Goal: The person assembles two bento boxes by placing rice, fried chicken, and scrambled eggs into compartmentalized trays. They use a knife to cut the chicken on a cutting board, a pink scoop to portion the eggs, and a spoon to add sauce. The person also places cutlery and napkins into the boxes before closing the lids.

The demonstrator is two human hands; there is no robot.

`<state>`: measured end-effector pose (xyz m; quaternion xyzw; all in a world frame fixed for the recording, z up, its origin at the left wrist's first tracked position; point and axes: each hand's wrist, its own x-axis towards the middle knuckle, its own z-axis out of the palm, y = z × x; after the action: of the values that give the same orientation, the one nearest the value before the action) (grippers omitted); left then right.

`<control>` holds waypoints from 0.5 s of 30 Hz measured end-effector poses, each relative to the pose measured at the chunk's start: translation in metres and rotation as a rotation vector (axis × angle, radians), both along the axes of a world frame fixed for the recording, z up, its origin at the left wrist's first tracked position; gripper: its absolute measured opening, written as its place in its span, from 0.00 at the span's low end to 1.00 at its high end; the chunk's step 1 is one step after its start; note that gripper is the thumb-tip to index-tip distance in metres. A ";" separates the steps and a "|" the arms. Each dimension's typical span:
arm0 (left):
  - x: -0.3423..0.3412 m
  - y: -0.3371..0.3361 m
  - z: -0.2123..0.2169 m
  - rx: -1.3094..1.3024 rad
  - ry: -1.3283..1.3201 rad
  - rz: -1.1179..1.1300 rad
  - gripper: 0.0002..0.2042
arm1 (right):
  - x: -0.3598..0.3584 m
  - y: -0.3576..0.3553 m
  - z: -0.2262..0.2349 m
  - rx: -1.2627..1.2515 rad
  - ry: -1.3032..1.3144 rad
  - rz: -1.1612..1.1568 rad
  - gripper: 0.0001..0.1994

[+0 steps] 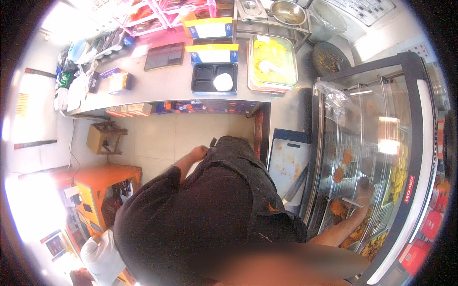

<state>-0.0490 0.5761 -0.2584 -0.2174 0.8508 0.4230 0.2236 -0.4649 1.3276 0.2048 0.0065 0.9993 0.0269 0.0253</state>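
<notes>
My right arm reaches into a glass-fronted food display case (377,93) on the right. Inside it, my right hand (365,194) is blurred behind the glass, so its fingers and anything in them cannot be made out. Fried orange-brown pieces (338,208) lie on the racks beside that hand, and yellow food (397,178) sits further right. My left hand (199,153) is by the front of my dark apron (234,148), fingers curled closed near a small dark thing (213,142) whose kind I cannot tell.
Along the steel counter (157,86) stand an open meal box with a black compartment tray (204,85) holding a white mound (223,82), a glass dish of yellow food (272,45) and a tablet (164,56). A knife (296,185) lies on a stained cutting board (286,159).
</notes>
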 end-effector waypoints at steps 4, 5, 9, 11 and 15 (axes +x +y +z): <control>-0.041 0.009 0.060 0.013 -0.139 0.066 0.19 | -0.001 0.018 -0.016 -0.188 0.008 -0.074 0.27; -0.043 0.009 0.062 -0.010 -0.125 0.048 0.20 | -0.002 0.025 -0.021 -0.251 0.010 -0.080 0.27; -0.024 0.000 0.015 -0.054 -0.039 -0.031 0.18 | -0.003 0.044 -0.024 -0.199 -0.006 -0.047 0.27; -0.005 -0.007 -0.019 -0.052 -0.029 -0.097 0.17 | -0.002 0.043 -0.017 0.042 -0.010 0.091 0.27; 0.017 -0.020 -0.060 -0.126 -0.006 -0.321 0.14 | 0.009 0.023 -0.002 0.079 0.049 0.006 0.29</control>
<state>-0.0322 0.5561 -0.3181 -0.0936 0.8988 0.3270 0.2766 -0.4558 1.3509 0.2031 0.0053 0.9978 0.0661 0.0002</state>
